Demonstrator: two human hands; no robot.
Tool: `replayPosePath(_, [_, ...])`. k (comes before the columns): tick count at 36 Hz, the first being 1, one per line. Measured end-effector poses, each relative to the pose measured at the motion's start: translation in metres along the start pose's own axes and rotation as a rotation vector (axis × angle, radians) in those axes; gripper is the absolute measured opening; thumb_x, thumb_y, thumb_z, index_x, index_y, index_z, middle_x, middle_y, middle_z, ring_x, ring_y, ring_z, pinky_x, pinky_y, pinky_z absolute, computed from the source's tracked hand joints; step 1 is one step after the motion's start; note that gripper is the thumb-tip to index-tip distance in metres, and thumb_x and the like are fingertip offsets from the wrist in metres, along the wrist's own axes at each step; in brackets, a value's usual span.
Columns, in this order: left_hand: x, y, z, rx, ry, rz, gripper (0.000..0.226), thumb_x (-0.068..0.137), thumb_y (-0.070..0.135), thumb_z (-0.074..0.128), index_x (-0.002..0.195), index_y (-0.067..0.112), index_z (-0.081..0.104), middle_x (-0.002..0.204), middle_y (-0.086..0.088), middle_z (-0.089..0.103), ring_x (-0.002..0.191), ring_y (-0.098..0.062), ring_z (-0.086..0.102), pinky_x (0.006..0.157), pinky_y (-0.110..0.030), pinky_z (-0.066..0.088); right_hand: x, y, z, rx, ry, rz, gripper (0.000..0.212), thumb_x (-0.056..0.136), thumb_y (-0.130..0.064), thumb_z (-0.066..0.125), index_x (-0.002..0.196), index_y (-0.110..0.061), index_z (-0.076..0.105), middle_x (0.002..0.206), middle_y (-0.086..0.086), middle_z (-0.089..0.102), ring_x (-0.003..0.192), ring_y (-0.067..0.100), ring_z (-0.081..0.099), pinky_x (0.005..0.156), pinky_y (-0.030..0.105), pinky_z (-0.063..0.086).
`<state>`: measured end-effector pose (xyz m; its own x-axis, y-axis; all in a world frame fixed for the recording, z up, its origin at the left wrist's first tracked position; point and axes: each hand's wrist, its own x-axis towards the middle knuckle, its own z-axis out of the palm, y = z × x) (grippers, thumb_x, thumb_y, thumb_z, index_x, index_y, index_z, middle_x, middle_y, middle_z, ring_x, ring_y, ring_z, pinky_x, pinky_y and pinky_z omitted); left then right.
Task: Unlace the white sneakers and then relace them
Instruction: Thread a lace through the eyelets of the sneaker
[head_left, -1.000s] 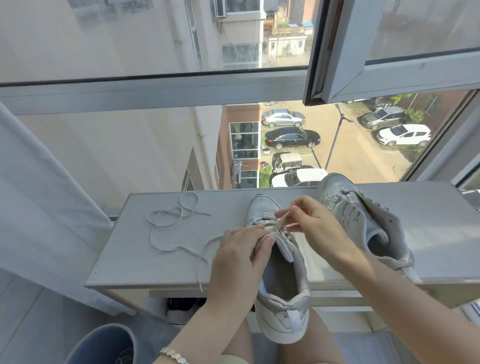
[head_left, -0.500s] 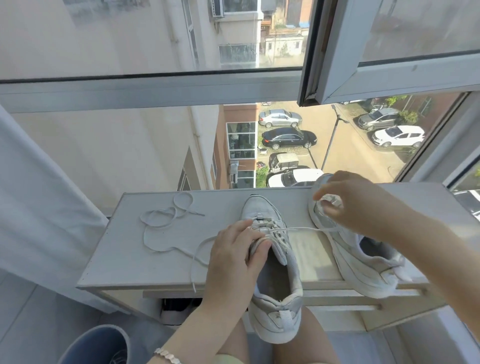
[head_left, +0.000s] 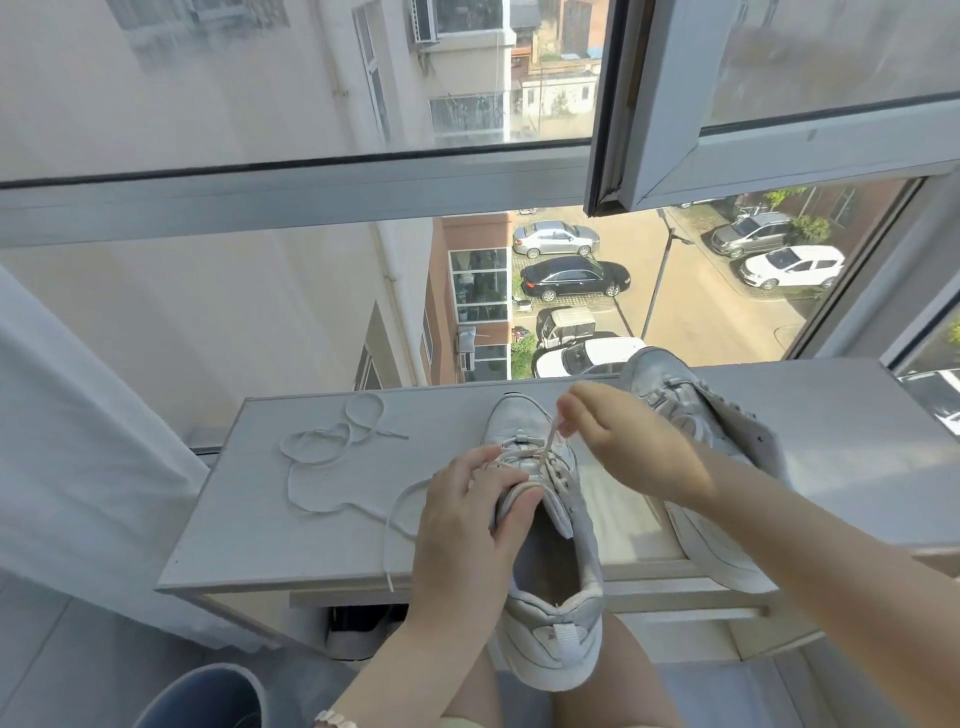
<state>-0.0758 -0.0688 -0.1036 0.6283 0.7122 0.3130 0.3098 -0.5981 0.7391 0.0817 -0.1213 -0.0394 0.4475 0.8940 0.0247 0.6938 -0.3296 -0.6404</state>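
Setting: white table (head_left: 322, 525) shoved right up against a big window (head_left: 311, 197), with parked cars (head_left: 574, 275) way down below outside.
Left hand (head_left: 462, 525): wrapped around the left side of the near sneaker (head_left: 563, 623). The thumb is hooked over the tongue edge at the opening and the fingers are curled up by the eyelets, so it's a proper grip.
Right hand (head_left: 628, 447): hovering just past the shoe's toe end, with thumb and fingertips pinching the lace end (head_left: 550, 439) and the other fingers loosely curled.
Lace end: comes up out of the eyelets at a slant to the pinch. It's only crossed through the bottom few eyelets, and the upper ones near the opening look bare.
Near sneaker: right between both hands, toe pointing at the window, heel hanging off the table's front edge over the person's knees. White and a bit grubby, tongue and opening gaping, with a pull tab on the heel.
Other sneaker (head_left: 675, 410): just beside the right hand on the far side, tipped over on its side, partly hidden by the forearm.
Loose lace (head_left: 322, 452): looped on the table left of the left hand, one tip dangling over the front edge. Can't tell if it joins the laced one, since the hand covers that bit.
Edges: pale curtain (head_left: 78, 467) on the left, blue bucket (head_left: 208, 696) on the floor, beaded bracelet (head_left: 335, 719) on the left wrist.
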Motion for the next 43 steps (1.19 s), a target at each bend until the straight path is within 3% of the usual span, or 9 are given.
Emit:
replayPosePath(4, [0.0,0.001,0.0,0.008,-0.002,0.0,0.06,0.079,0.07,0.036,0.098,0.025,0.07,0.122,0.015,0.05,0.116,-0.002,0.045,0.091,-0.005,0.026,-0.006,0.002,-0.025,0.991,0.125,0.111,0.038,0.103,-0.017,0.024,0.075,-0.011,0.049,0.07,0.004,0.067,0.083,0.024,0.067,0.087,0.036,0.053])
replayPosePath(6, [0.0,0.001,0.001,0.01,-0.005,-0.009,0.054,0.08,0.063,0.036,0.098,0.024,0.069,0.123,0.013,0.052,0.115,-0.005,0.048,0.091,-0.012,0.032,-0.012,0.004,-0.035,1.229,0.058,0.131,0.035,0.102,-0.021,0.023,0.074,-0.01,0.041,0.053,0.004,0.059,0.062,0.022,0.066,0.076,0.035,0.058])
replayPosePath(11, [0.001,0.001,0.002,0.026,-0.002,0.014,0.05,0.083,0.058,0.036,0.096,0.023,0.069,0.112,0.019,0.057,0.108,0.001,0.047,0.09,0.0,0.026,-0.028,0.021,-0.035,0.734,-0.127,0.26,0.032,0.094,-0.007,0.049,0.068,-0.012,0.031,0.047,-0.003,0.03,0.037,0.009,0.028,0.037,0.019,0.034])
replayPosePath(16, [0.0,0.001,0.001,0.035,-0.008,0.025,0.047,0.084,0.056,0.037,0.095,0.022,0.068,0.11,0.015,0.061,0.105,-0.002,0.05,0.088,-0.005,0.03,-0.039,0.026,-0.03,0.11,-0.495,0.323,0.018,0.093,-0.025,0.054,0.082,-0.011,0.051,0.059,-0.001,0.054,0.04,0.009,0.046,0.04,0.019,0.04])
replayPosePath(20, [0.001,0.0,0.002,0.036,-0.009,0.03,0.046,0.085,0.055,0.038,0.093,0.021,0.068,0.108,0.014,0.062,0.104,-0.006,0.052,0.087,-0.006,0.031,-0.026,0.026,-0.009,-0.046,-0.199,0.146,0.018,0.093,-0.028,0.053,0.089,-0.014,0.064,0.069,-0.006,0.061,0.053,0.006,0.053,0.051,0.018,0.044])
replayPosePath(23, [0.002,0.001,0.0,0.033,-0.031,0.015,0.048,0.083,0.058,0.037,0.094,0.022,0.067,0.109,0.015,0.061,0.104,-0.005,0.051,0.087,-0.002,0.03,-0.01,0.031,0.012,-0.118,-0.11,0.153,0.031,0.093,-0.03,0.052,0.091,-0.002,0.067,0.09,0.014,0.07,0.078,0.023,0.064,0.07,0.034,0.049])
replayPosePath(26, [0.002,0.001,-0.003,0.041,-0.055,0.013,0.05,0.083,0.059,0.035,0.095,0.023,0.066,0.111,0.016,0.06,0.105,-0.003,0.05,0.086,-0.002,0.03,-0.003,0.032,0.02,-0.158,-0.254,0.202,0.044,0.097,-0.032,0.045,0.084,0.008,0.06,0.094,0.025,0.066,0.079,0.035,0.059,0.059,0.03,0.035])
replayPosePath(30, [0.001,0.0,-0.004,0.051,-0.055,0.018,0.049,0.083,0.058,0.036,0.096,0.022,0.067,0.111,0.016,0.06,0.106,-0.004,0.05,0.087,0.0,0.028,-0.003,0.033,0.014,-0.034,-0.37,0.209,0.036,0.097,-0.034,0.044,0.065,-0.019,0.047,0.068,-0.003,0.053,0.072,0.016,0.052,0.057,0.018,0.037])
replayPosePath(43, [0.0,0.002,0.0,0.084,0.018,0.059,0.064,0.087,0.069,0.026,0.093,0.021,0.067,0.107,0.011,0.064,0.1,-0.007,0.054,0.083,-0.006,0.031,-0.001,0.032,0.004,0.163,-0.481,0.212,0.036,0.096,-0.029,0.047,0.064,-0.012,0.047,0.064,-0.002,0.043,0.061,0.011,0.042,0.065,0.02,0.038])
